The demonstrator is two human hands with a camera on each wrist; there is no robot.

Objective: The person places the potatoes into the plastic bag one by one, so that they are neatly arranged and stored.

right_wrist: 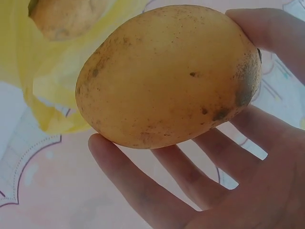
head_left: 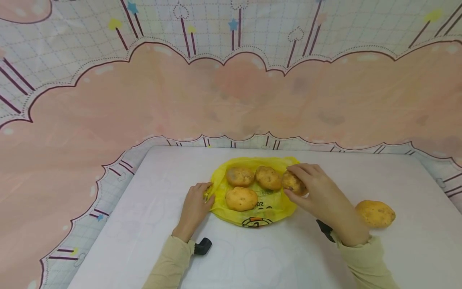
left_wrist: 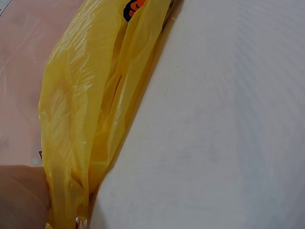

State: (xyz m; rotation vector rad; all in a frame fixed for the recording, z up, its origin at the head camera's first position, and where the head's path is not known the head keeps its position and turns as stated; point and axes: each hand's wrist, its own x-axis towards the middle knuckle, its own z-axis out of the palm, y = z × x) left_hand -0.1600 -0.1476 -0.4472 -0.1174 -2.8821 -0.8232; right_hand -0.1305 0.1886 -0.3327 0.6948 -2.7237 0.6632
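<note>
A yellow plastic bag (head_left: 278,208) lies spread on the white table, its printed side partly visible. Three potatoes rest on it: one at the back left (head_left: 240,177), one beside it (head_left: 268,178) and one in front (head_left: 241,198). My right hand (head_left: 321,194) grips a further potato (right_wrist: 167,76) between thumb and fingers at the bag's right edge. At the opposite edge, my left hand (head_left: 195,204) holds the bag's gathered rim; in the left wrist view the yellow plastic (left_wrist: 71,114) bunches at the fingers, most of which are out of sight.
Another potato (head_left: 375,214) sits on the white table (head_left: 260,257) to the right, beside my right forearm. Dark wrist-worn devices (head_left: 203,246) show at both wrists. Behind the table hangs a pink and white patterned cloth (head_left: 231,100).
</note>
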